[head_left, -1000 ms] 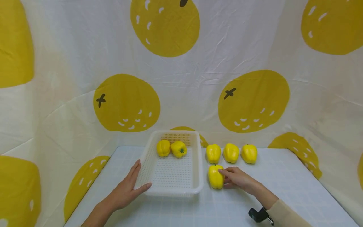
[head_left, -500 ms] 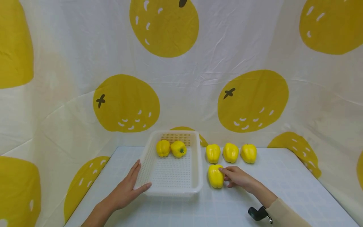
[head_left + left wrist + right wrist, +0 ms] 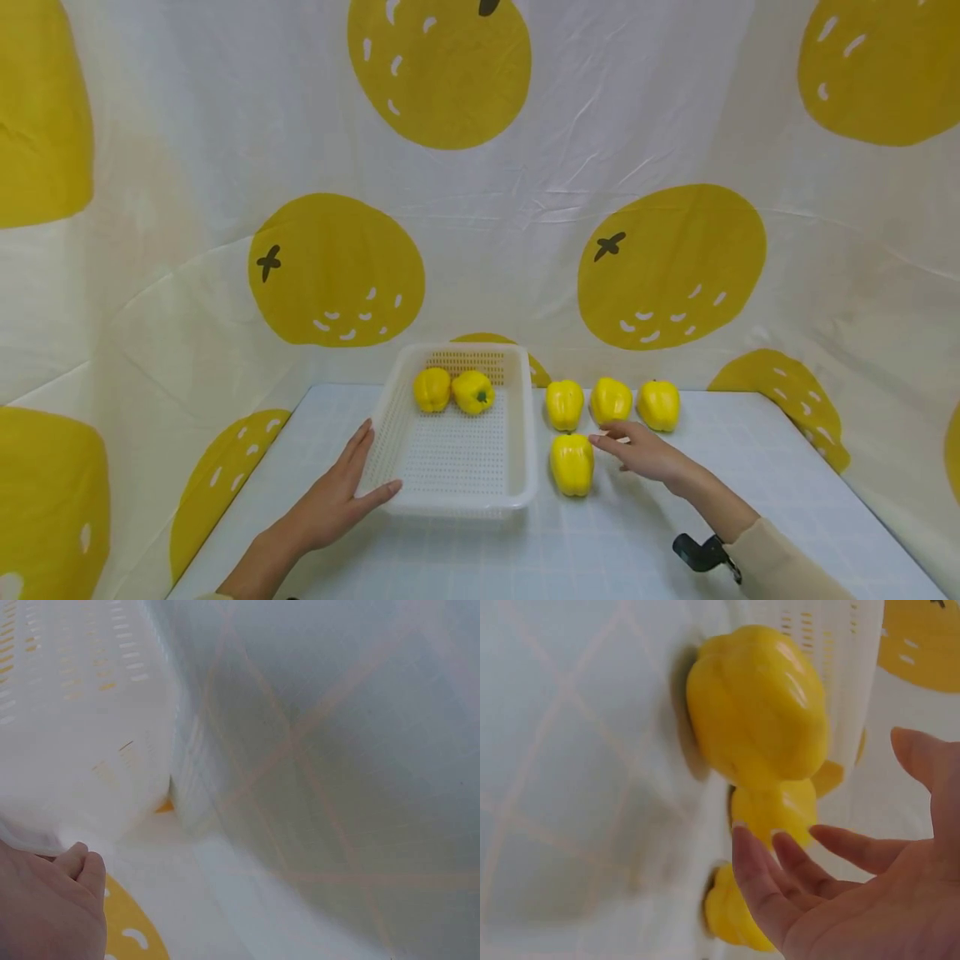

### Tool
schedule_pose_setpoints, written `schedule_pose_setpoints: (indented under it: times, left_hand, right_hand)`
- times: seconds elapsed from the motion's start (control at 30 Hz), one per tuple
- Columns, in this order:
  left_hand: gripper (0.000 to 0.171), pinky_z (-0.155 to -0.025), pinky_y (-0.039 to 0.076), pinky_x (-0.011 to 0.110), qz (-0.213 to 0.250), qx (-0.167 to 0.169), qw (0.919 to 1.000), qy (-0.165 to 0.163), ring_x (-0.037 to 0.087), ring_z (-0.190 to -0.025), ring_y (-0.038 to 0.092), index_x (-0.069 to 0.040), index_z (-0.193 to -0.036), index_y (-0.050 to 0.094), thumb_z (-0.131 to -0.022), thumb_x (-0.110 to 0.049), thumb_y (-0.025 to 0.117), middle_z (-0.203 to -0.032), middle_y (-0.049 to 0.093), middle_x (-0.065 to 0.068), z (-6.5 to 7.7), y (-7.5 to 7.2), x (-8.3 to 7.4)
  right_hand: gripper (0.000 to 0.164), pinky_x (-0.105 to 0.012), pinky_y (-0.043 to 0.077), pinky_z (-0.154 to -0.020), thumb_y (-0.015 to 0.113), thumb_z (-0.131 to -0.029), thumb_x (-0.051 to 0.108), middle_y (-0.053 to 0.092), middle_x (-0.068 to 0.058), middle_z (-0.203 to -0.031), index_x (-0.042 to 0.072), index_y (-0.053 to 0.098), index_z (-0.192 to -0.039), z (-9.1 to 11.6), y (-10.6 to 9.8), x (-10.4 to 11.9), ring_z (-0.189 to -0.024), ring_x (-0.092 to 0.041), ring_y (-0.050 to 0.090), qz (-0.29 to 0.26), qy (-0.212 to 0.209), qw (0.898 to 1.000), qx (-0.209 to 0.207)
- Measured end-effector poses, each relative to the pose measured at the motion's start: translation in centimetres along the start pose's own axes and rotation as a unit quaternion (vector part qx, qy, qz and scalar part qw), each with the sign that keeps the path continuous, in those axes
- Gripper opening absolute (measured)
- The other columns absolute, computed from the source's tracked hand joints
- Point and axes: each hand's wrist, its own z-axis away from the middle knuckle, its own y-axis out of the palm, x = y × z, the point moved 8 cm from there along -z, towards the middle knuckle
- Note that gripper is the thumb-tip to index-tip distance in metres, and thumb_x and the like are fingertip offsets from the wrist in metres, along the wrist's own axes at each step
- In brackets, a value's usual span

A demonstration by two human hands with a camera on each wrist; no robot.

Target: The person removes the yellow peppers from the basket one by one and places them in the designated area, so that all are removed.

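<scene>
A white plastic basket (image 3: 457, 500) stands on the table with two yellow bell peppers, a left one (image 3: 432, 390) and a right one (image 3: 473, 392), at its far end. My left hand (image 3: 333, 500) rests on the basket's left near corner, fingers straight and thumb along the rim. Right of the basket, a yellow bell pepper (image 3: 572, 465) sits upright on the table. My right hand (image 3: 645, 454) hovers just right of it, fingers loosely bent and holding nothing. The right wrist view shows a gap between the fingers (image 3: 761, 881) and the nearest pepper (image 3: 757, 705).
Behind the near pepper, three more yellow bell peppers stand in a row: left (image 3: 564, 405), middle (image 3: 611, 400) and right (image 3: 659, 405). A pale checked cloth covers the table (image 3: 450, 567). A fruit-print curtain (image 3: 502, 250) hangs around the back and sides.
My right hand has let go of the near pepper and moved slightly up and right, off it. The pepper stays in place. My left hand and the basket have not moved.
</scene>
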Motion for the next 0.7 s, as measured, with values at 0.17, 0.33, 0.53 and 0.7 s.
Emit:
schedule_pose_setpoints:
  times: [0.17,0.33,0.53,0.7]
  left_hand:
    - [0.112,-0.118,0.023,0.066,0.004,0.001,1.0000,-0.002,0.039,-0.155,0.018,-0.010,-0.165,0.004,-0.090,-0.078,0.052,-0.173,-0.003,0.007,0.1,0.0,0.0]
    - [0.111,-0.118,0.024,0.066,0.002,-0.001,1.0000,0.002,0.038,-0.155,0.019,-0.010,-0.165,0.005,-0.091,-0.077,0.052,-0.173,-0.002,0.007,0.1,0.1,0.0]
    - [0.112,-0.118,0.024,0.065,0.010,0.002,1.0000,0.001,0.038,-0.155,0.019,-0.010,-0.166,0.005,-0.090,-0.077,0.053,-0.173,-0.002,0.007,0.1,0.1,-0.4]
    - [0.113,-0.118,0.024,0.066,0.009,0.003,1.0000,0.000,0.038,-0.155,0.019,-0.010,-0.166,0.004,-0.090,-0.078,0.052,-0.173,-0.003,0.006,0.1,0.0,-0.2]
  right_hand:
    - [0.080,-0.052,0.055,-0.097,0.064,-0.097,0.054,0.053,-0.024,-0.143,-0.003,0.044,-0.150,0.3,-0.8,2.3,-0.121,-0.036,0.058,0.027,-0.025,0.999,-0.014]
    - [0.067,-0.053,0.054,-0.097,0.066,-0.099,0.045,0.053,-0.023,-0.144,0.003,0.048,-0.148,-0.2,-0.9,5.1,-0.124,-0.038,0.055,0.046,-0.072,0.996,-0.025]
    - [0.060,-0.054,0.052,-0.100,0.070,-0.098,0.036,0.054,-0.019,-0.144,0.009,0.050,-0.148,-1.5,-0.4,8.6,-0.126,-0.037,0.055,0.067,-0.129,0.989,-0.026]
    - [0.056,-0.052,0.053,-0.100,0.071,-0.097,0.027,0.054,-0.017,-0.144,0.008,0.052,-0.146,-3.4,0.9,12.0,-0.127,-0.039,0.055,0.075,-0.193,0.978,-0.013]
